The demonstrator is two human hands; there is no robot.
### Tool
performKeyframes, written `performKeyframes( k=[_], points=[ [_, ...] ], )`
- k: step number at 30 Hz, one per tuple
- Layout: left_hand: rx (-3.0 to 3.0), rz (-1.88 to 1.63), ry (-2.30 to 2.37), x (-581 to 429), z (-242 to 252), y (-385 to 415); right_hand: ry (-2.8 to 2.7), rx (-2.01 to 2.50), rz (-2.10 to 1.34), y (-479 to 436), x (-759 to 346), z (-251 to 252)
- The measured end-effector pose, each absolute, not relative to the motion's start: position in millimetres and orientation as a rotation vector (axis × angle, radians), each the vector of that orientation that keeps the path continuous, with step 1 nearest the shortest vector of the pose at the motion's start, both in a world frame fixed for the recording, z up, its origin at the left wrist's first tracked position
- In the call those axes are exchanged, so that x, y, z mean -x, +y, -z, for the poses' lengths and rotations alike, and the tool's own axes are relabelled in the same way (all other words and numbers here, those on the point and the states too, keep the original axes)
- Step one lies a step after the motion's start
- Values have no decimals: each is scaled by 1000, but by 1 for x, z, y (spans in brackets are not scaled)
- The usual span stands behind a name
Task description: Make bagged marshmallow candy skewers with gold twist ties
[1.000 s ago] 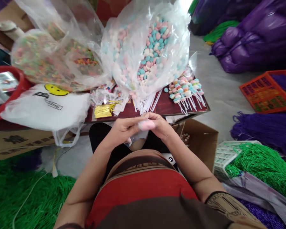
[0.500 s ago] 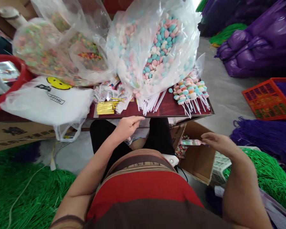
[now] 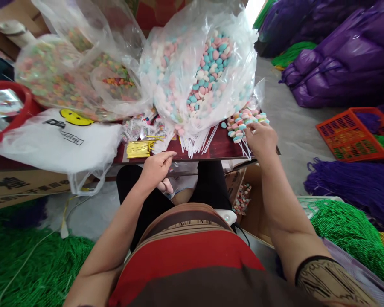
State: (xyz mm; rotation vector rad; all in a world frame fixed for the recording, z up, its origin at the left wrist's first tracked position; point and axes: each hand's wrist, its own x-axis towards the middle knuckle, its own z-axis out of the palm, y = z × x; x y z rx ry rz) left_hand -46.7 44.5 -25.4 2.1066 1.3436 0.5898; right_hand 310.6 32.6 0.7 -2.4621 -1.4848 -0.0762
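My right hand (image 3: 263, 138) is on the pile of candy skewers (image 3: 238, 125) at the table's right corner. Its fingers are bent around one of these pastel candies on white sticks, partly hidden by the hand. Just off the table's front edge, above my lap, my left hand (image 3: 156, 169) is closed with thumb and forefinger together; whatever may lie inside is hidden. Between the hands, loose white sticks (image 3: 195, 145) lie under a big clear bag of pink, blue and white candies (image 3: 208, 81). Gold twist ties (image 3: 138, 149) and small printed clear wrappers (image 3: 136, 129) lie left of the sticks.
A cardboard box (image 3: 257, 213) with wrapped candy skewers (image 3: 242, 198) stands below the table on the right. To the left are a white smiley bag (image 3: 60, 143), a bag of multicoloured candies (image 3: 57, 81) and a red basin (image 3: 28, 98). An orange crate (image 3: 342, 136) stands right.
My right hand has let go of a wrapped candy skewer over the cardboard box and moved up to the skewer pile on the table. My left hand stays nearly in place.
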Motion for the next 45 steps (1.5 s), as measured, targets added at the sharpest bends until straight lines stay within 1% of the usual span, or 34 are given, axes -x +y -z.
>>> performKeyframes(
  k=[5, 9, 12, 17, 21, 24, 26, 31, 35, 39, 42, 44, 45],
  points=[
    [-2070, -584, 1366, 51, 25, 45, -1591, 2689, -33, 48, -306, -12],
    [-2060, -571, 1372, 50, 23, 44, -1592, 2786, -68, 52, -299, -18],
    [-2062, -563, 1369, 52, 24, 45, -1581, 2761, -54, 49, -300, -16],
    [-2034, -591, 1364, 54, 28, 46, -1410, 2667, 83, 37, -316, -8],
    [-2003, -597, 1331, 50, 26, 45, -1463, 2629, 77, 33, -338, -2],
    [-1991, -605, 1308, 47, 25, 43, -1443, 2492, 207, 35, -358, 3],
    [-1994, -611, 1297, 47, 25, 41, -1432, 2476, 254, 36, -368, 7],
    [-2008, -615, 1306, 51, 25, 42, -1472, 2682, 93, 41, -368, 13],
    [-2025, -612, 1294, 53, 26, 44, -1348, 2673, 83, 43, -358, 9],
    [-2010, -679, 1290, 55, 31, 43, -1193, 2566, 126, 31, -358, 2],
    [-1961, -727, 1271, 49, 33, 47, -1189, 2304, 121, 11, -349, -3],
    [-1924, -758, 1233, 40, 30, 49, -1217, 2089, 22, -4, -330, -4],
    [-1897, -786, 1214, 33, 27, 50, -1258, 2002, -79, -11, -316, -3]
  ],
)
